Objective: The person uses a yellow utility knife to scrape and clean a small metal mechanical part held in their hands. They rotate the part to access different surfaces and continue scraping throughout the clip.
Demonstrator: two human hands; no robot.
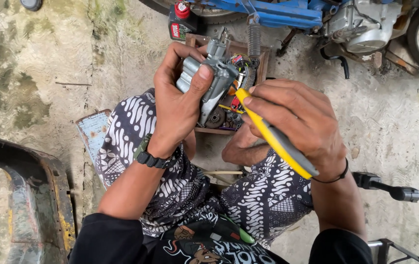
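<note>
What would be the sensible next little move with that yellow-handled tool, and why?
Probably to ease the yellow-handled tool in the right hand onto the grey metal part, since its tip sits right beside the part, which the left hand grips firmly.

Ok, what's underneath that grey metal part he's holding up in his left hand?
Under the grey metal part sits a wooden tray of small colourful parts. The part and left hand cover most of the tray.

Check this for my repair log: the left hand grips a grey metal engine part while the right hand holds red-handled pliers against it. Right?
Not quite: the head view shows the pliers in the right hand have yellow and grey handles, not red. The left hand does grip the grey metal engine part.
</note>
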